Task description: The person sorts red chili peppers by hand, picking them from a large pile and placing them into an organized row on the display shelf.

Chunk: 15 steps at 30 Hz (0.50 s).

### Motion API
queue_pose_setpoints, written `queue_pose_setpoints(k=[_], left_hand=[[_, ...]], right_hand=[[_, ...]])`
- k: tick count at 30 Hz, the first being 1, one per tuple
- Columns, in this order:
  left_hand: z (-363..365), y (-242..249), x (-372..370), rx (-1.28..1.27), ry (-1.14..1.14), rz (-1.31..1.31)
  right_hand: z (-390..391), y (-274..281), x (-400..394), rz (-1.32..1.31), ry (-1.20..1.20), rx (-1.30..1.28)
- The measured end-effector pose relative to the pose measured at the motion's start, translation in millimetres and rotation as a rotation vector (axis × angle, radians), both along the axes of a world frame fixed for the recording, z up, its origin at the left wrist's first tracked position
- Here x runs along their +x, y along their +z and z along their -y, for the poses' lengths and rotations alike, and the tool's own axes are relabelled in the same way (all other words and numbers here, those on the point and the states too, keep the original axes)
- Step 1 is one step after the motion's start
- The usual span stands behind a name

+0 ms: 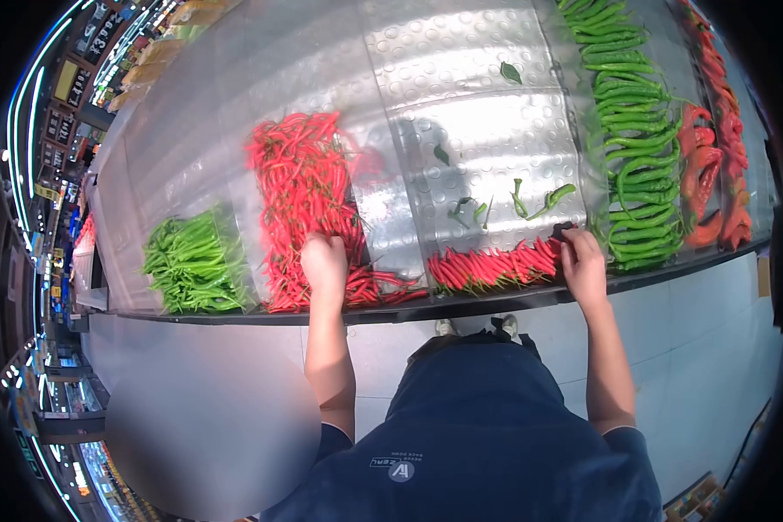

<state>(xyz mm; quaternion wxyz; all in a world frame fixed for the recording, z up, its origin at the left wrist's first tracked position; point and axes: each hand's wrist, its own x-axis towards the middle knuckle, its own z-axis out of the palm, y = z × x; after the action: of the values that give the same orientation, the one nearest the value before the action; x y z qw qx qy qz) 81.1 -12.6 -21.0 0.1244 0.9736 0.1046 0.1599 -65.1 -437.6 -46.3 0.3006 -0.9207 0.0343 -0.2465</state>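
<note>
My left hand [324, 266] is on the lower part of a loose pile of thin red chilies [300, 174], its fingers curled down among them; what they grip is hidden. At the right end of a short, neat row of red chilies [496, 264], my right hand [584, 264] has its fingers bent and drawn together. A small dark object [565, 230] shows at its fingertips, and I cannot make out what it is. Several red chilies lie scattered between the pile and the row, along the display's front edge.
Thin green chilies [196, 264] are heaped at the left. Long green peppers [639, 157] form a column at the right, beside large red peppers [703, 174]. Loose green peppers [552, 200] and a leaf [511, 72] lie on the dimpled metal display [444, 52]. A dark rim borders the front.
</note>
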Motion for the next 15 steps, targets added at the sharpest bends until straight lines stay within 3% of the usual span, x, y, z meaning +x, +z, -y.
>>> queue_pose_setpoints(k=[4,9,10,13,14,15], left_hand=[[-16.6,24.8,-8.5,-0.236,-0.088,0.112],[-48.1,46.0,-16.2,-0.835,-0.176,0.020],[-39.6,60.0,-24.5,-0.835,-0.174,0.021],[-15.4,85.2,-49.2,-1.233,-0.367,-0.067],[-9.4,88.7,-56.8,-1.239,-0.370,-0.070],[-2.1,91.2,-64.1,-1.354,-0.523,-0.183]], right_hand=[[2.1,-1.6,0.4,-0.003,0.010,0.006],[1.7,-1.1,0.8,0.001,0.018,-0.004],[1.6,-1.8,0.9,0.002,0.019,-0.001],[-2.8,5.9,0.1,0.045,0.056,-0.077],[-6.3,12.1,-0.9,0.085,0.090,-0.158],[-15.2,18.7,-2.9,0.117,0.165,-0.158]])
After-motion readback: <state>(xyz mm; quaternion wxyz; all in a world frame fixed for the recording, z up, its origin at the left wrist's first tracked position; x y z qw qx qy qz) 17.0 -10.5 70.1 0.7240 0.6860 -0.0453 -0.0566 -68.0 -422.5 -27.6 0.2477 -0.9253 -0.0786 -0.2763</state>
